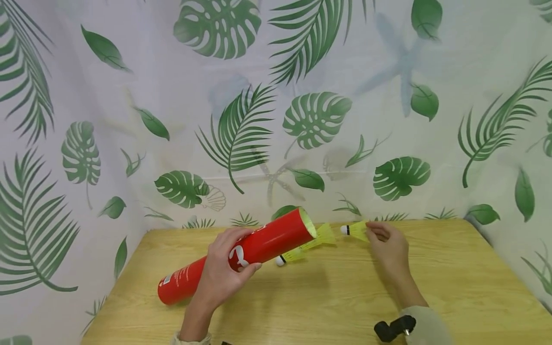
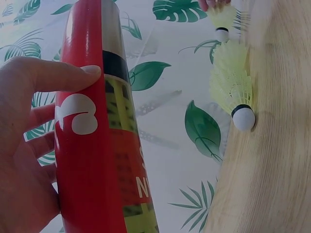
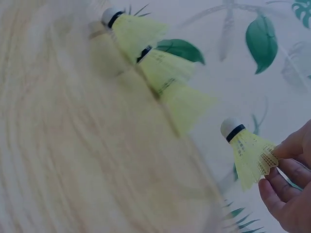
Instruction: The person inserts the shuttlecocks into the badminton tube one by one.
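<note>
My left hand (image 1: 221,270) grips a red shuttlecock tube (image 1: 276,235) round its middle, thumb along the near side. The tube slants upward to the right, its open end facing right; the lower end is near the table at left. A clear strip on its side shows in the left wrist view. With fingers and thumb, my right hand (image 1: 390,249) pinches a yellow shuttlecock (image 3: 250,154) by the skirt's rim, its white cork pointing left toward the tube's mouth. Nested yellow shuttlecocks (image 2: 232,85) lie on the table behind the tube, partly hidden by it in the head view.
The wooden table (image 1: 336,297) runs back to a white curtain (image 1: 267,72) printed with green leaves. A black device (image 1: 394,328) sits by the right sleeve.
</note>
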